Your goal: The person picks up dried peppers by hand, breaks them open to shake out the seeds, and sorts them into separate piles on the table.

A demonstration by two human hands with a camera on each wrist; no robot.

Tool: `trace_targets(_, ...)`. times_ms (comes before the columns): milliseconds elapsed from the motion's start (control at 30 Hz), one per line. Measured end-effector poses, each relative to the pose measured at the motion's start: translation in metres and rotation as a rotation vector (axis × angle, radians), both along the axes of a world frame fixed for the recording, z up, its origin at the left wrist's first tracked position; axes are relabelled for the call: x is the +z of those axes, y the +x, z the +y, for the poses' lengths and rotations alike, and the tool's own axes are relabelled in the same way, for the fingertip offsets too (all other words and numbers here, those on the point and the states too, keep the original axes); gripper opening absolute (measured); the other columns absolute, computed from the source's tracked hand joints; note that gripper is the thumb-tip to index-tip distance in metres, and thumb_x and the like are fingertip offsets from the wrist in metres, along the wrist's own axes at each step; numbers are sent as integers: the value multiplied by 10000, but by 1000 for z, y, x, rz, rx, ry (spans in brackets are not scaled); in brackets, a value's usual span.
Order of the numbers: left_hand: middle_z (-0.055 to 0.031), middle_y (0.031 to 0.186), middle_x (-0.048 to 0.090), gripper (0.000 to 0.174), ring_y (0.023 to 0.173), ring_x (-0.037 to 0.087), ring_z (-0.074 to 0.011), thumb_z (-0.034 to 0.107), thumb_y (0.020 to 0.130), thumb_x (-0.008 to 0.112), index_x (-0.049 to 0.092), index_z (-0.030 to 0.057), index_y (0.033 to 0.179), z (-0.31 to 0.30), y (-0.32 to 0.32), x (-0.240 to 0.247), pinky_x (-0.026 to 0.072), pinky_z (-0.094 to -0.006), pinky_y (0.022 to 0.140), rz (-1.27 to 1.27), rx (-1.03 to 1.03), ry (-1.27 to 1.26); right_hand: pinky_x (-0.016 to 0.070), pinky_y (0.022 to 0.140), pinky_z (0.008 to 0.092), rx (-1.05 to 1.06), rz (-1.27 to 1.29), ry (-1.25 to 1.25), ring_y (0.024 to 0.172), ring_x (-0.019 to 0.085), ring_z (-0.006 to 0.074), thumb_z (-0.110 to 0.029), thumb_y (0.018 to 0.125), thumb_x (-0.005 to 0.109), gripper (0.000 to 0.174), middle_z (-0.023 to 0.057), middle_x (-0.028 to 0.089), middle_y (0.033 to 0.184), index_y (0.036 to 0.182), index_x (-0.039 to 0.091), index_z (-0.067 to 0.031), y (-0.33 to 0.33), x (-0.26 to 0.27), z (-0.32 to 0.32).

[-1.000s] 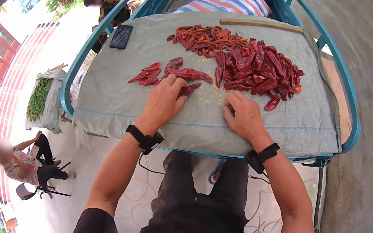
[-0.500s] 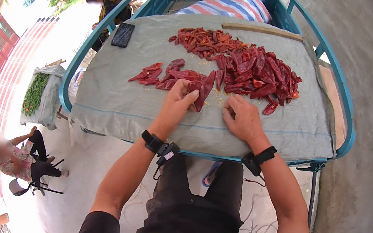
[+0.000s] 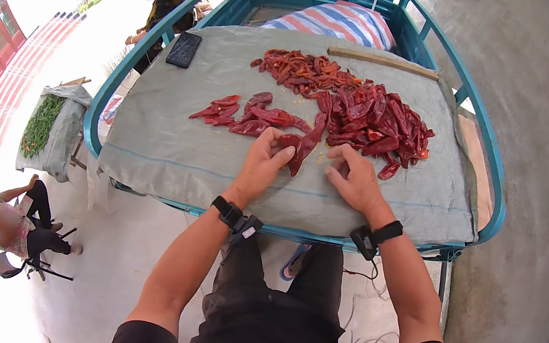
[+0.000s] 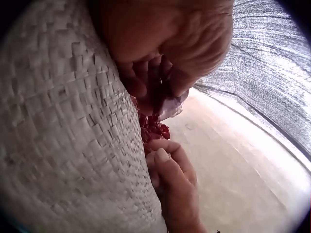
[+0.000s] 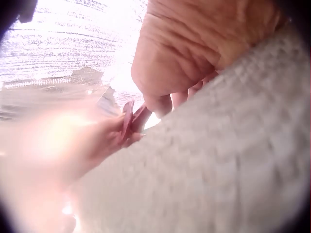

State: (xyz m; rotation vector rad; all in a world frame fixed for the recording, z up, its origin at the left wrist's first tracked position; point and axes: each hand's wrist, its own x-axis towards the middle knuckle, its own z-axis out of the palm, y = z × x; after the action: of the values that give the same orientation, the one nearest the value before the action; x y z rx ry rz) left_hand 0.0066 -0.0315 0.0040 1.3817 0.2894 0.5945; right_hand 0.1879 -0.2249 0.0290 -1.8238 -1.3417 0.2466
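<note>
Grey-green woven sheeting covers the top of a teal cart in our head view, and over it we pinch one dark red pepper between the thumb and fingers of our left hand. The pepper slants, its upper end pointing towards the large heap of whole peppers. Our right hand is just beside it, fingers loosely bent and thumb apart from the forefinger, with nothing visible in its grasp. Farther out we see a pile of smaller reddish pieces, and near our left hand a small group of peppers. A dark phone lies towards the left edge, a wooden strip along the far one.

From the left wrist, we see our left hand shadowed above, a glossy part of the pepper showing below its fingers; our right hand's thumb is near its bent forefinger.

From the right wrist, we look past our right palm to the blurred left hand, the pepper sticking up from its fingers.
</note>
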Motion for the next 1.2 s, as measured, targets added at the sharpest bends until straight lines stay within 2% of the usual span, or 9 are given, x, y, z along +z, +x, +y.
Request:
trace_targets(100, -27, 1203, 734, 243, 1050, 652, -94, 177, 1123, 688, 609, 43, 1311, 2, 1, -3, 526, -284, 874, 12, -20, 36, 553, 742, 369, 49, 123, -11, 773, 682, 202, -128, 953, 768, 289, 91, 707, 881, 1207, 667, -33, 8, 4, 1)
trace_targets(200, -20, 1191, 734, 240, 1047, 649, -90, 171, 1120, 691, 615, 43, 1309, 2, -1, -2, 517, -273, 880, -3, -23, 49, 551, 749, 349, 61, 145, 4, 785, 673, 172, -113, 961, 760, 298, 87, 704, 890, 1228, 667, -19, 15, 9, 3)
trace_targets(267, -23, 1190, 723, 208, 1058, 648, -88, 115, 1111, 687, 608, 37, 1287, 2, -1, 2, 533, -278, 922, 5, -44, 15, 550, 754, 343, 32, 124, 27, 790, 669, 164, -127, 973, 766, 292, 85, 707, 899, 1227, 673, -17, 13, 18, 4)
trace_targets(367, -25, 1192, 720, 189, 1061, 647, -85, 84, 1106, 684, 606, 37, 1272, 4, -3, 4, 543, -282, 948, 3, -83, 3, 544, 749, 337, -86, 193, 135, 800, 663, 147, -165, 1001, 778, 263, 72, 708, 903, 1202, 690, -20, -3, 35, 13)
trace_targets(500, -19, 1198, 726, 191, 1051, 642, -76, 85, 1101, 693, 610, 43, 1267, 4, -4, 3, 539, -279, 936, -34, -138, -5, 533, 731, 316, -44, 331, 150, 807, 663, 120, -178, 1026, 781, 235, 47, 713, 907, 1162, 694, -8, -9, 27, 31)
trace_targets(700, -14, 1198, 744, 195, 1037, 652, -94, 142, 1097, 727, 646, 60, 1255, 7, -4, -3, 512, -268, 878, -68, -7, -30, 524, 647, 269, -74, 469, 132, 747, 667, 86, -114, 1014, 773, 152, 23, 710, 882, 1098, 687, -22, -13, 19, 38)
trace_targets(867, -21, 1183, 753, 196, 1057, 689, -124, 54, 1055, 762, 649, 62, 1215, 7, -3, -6, 550, -294, 922, -133, 12, -57, 551, 650, 275, -248, 551, 252, 768, 699, 97, -65, 997, 764, 128, 30, 722, 896, 1052, 654, -27, -15, -2, 34)
trace_targets(1067, -29, 1182, 754, 208, 1113, 705, -146, -54, 1011, 757, 664, 46, 1169, 8, -1, -8, 556, -320, 1032, -157, -14, -44, 575, 694, 284, -152, 787, 381, 834, 717, 105, -46, 984, 794, 156, 33, 747, 963, 1044, 651, -33, -34, -8, 40)
trace_targets(1200, -6, 1139, 735, 191, 1092, 695, -101, -93, 998, 749, 685, 45, 1112, 7, -2, -9, 567, -294, 996, -171, 3, -28, 576, 738, 285, -73, 637, 287, 855, 700, 93, -46, 983, 803, 164, 34, 746, 967, 1055, 658, -18, -37, -22, 45)
